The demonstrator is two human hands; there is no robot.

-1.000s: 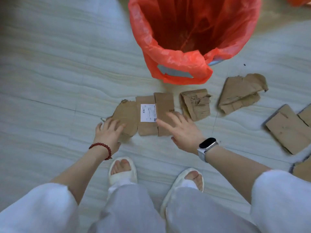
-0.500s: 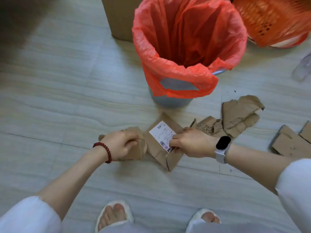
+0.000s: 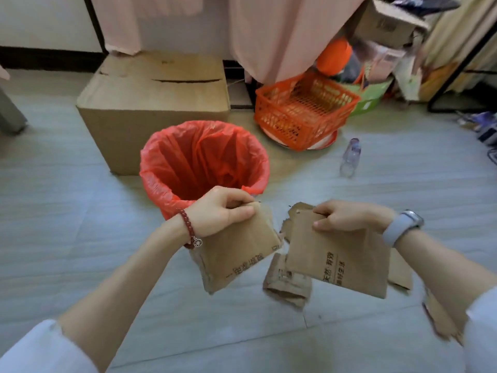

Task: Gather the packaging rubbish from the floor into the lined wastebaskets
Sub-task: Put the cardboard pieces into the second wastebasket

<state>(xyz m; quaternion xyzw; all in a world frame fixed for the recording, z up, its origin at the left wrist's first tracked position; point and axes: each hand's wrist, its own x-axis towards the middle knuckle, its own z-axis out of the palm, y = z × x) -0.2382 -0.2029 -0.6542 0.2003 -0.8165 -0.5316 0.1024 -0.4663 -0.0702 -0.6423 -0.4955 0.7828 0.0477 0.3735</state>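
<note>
Two hands up, each with its own piece of cardboard. The left hand (image 3: 223,211) pinches the top edge of the left cardboard piece (image 3: 236,251), thumb on the near face, fingers curled over behind. The right hand (image 3: 347,216) grips the upper edge of the right cardboard piece (image 3: 341,262) the same way; that piece hangs below the hand with dark printed characters along its lower part. The two held pieces are apart, a gap between them.

One wastebasket (image 3: 161,184) with a red liner stands just beyond the left hand, mouth open, its rim partly hidden by the knuckles. On the floor (image 3: 80,238), one crumpled cardboard scrap (image 3: 287,286) lies below and between the hands, another scrap (image 3: 400,273) shows under the right wrist, and a torn scrap (image 3: 441,319) lies by the right forearm.

Farther off: one big cardboard box (image 3: 150,103) behind the wastebasket, one orange basket (image 3: 304,109), one clear bottle (image 3: 349,157) lying beyond the right hand.
</note>
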